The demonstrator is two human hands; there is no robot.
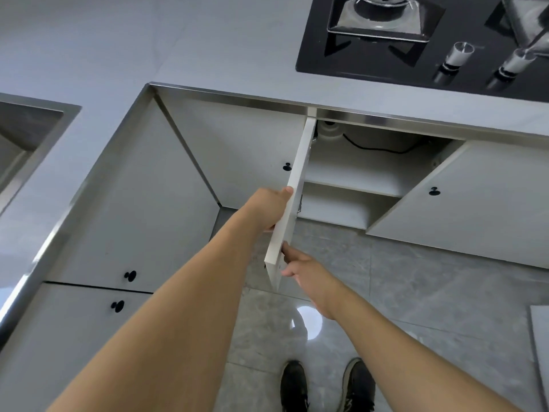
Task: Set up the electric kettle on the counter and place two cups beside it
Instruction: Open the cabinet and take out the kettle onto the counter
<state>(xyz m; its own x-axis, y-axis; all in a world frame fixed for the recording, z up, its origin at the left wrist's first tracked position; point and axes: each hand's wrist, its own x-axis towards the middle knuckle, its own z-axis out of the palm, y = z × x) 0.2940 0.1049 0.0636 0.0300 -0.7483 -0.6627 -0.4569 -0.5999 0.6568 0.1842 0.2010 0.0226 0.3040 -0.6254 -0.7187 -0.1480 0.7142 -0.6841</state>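
Observation:
My left hand (269,208) grips the free edge of a white cabinet door (297,162), which is swung out and seen edge-on below the counter (208,40). My right hand (307,273) lies lower down against the door's inner side, fingers apart and touching it. Inside the open cabinet (356,173), on the upper level right under the counter edge, sits a white rounded object (326,132) with a black cord (377,148). It is mostly hidden, and I cannot tell whether it is the kettle. No cups are in view.
The cabinet's second door (475,209) stands open to the right. A black gas hob (416,55) with two knobs is set into the counter at the top right. A steel sink (26,135) is at the left. My shoes (326,385) stand on the grey tiled floor.

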